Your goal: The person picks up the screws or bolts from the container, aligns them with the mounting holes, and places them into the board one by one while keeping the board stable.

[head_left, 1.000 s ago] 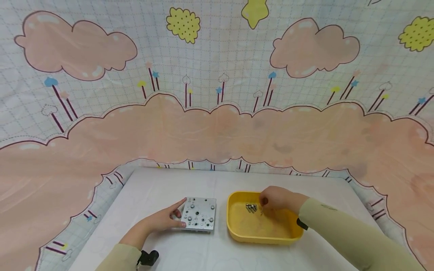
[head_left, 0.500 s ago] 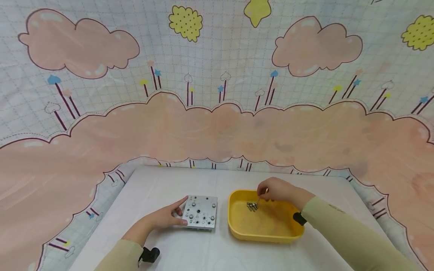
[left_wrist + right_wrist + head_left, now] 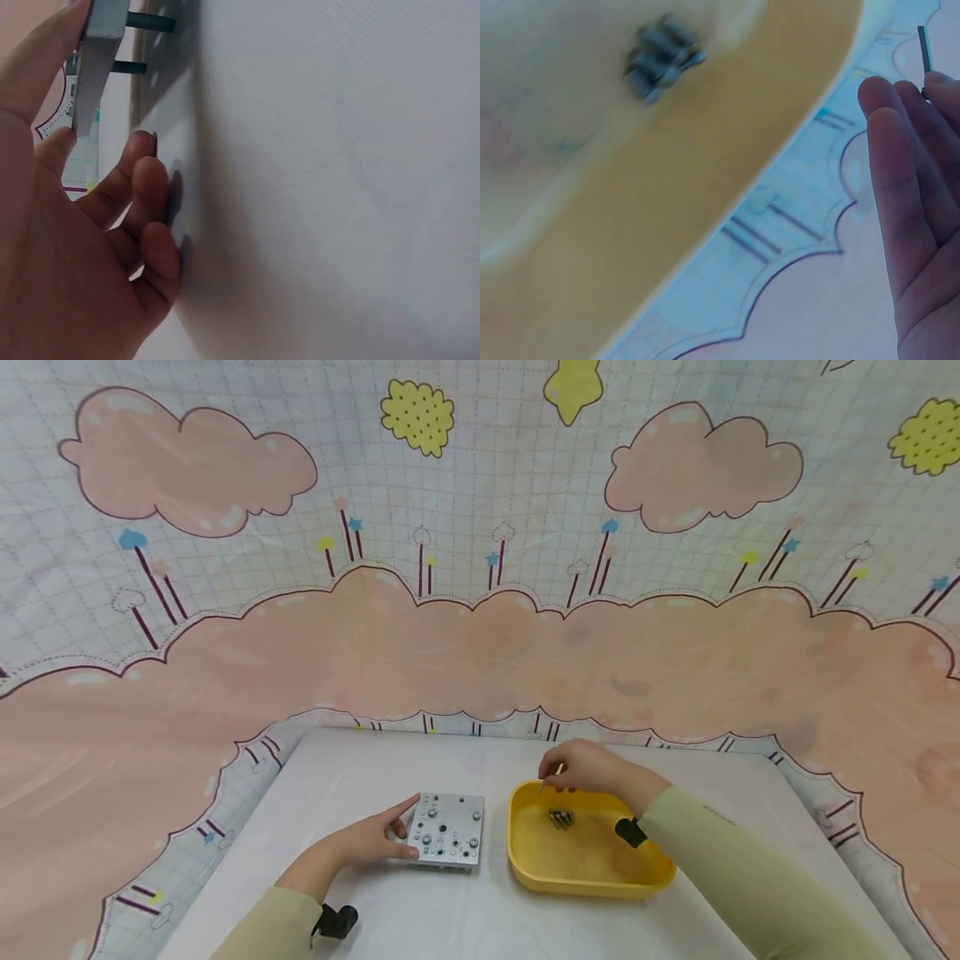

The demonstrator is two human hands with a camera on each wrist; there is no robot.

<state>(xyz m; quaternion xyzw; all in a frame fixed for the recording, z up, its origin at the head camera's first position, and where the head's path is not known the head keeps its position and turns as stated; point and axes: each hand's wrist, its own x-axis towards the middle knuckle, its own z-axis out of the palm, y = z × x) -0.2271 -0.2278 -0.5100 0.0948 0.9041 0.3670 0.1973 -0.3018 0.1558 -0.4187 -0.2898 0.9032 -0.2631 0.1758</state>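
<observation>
My left hand (image 3: 369, 840) holds a square silver metal plate (image 3: 453, 829) at its left side, thumb on the near corner and index finger on the far one. Several holes and round screw heads dot its top. In the left wrist view, dark threaded screw ends (image 3: 150, 21) stick out under the plate, and the other fingers curl loosely below. Over the far left rim of a yellow tray (image 3: 592, 888) is my right hand (image 3: 583, 766). It pinches a thin screw (image 3: 925, 51) between thumb and fingertips, threaded end pointing away from the hand.
Several more screws (image 3: 560, 819) lie in a small group inside the tray, toward its far left. The plate and tray stand side by side on a white-covered table (image 3: 405, 918). A patterned cloth (image 3: 480, 652) hangs behind and around the table.
My right hand has risen from inside the tray and moved left with the screw, to the tray's far left rim. My left hand stays on the plate.
</observation>
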